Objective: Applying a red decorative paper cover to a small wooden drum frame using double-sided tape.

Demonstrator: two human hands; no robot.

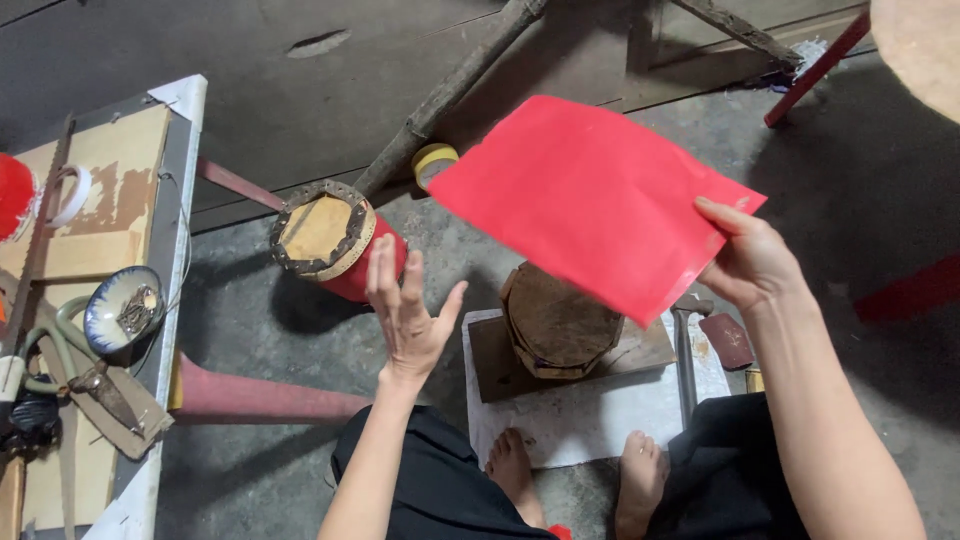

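Red paper sheet (590, 200) hung tilted in the air, pinched at its lower right edge by your right hand (748, 262), spreading up and left from that grip over the round wooden block (555, 322) below. Your left hand (408, 315) was open and empty, fingers spread, just left of the sheet's lower edge, apart from it. Behind that hand stood the red drum (335, 240).

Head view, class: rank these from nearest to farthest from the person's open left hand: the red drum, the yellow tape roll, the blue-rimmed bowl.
From the left hand:
1. Red drum, just up and to its left, on the floor.
2. Yellow tape roll, farther up, beside the wooden pole.
3. Blue-rimmed bowl, far to the left, on the side table.
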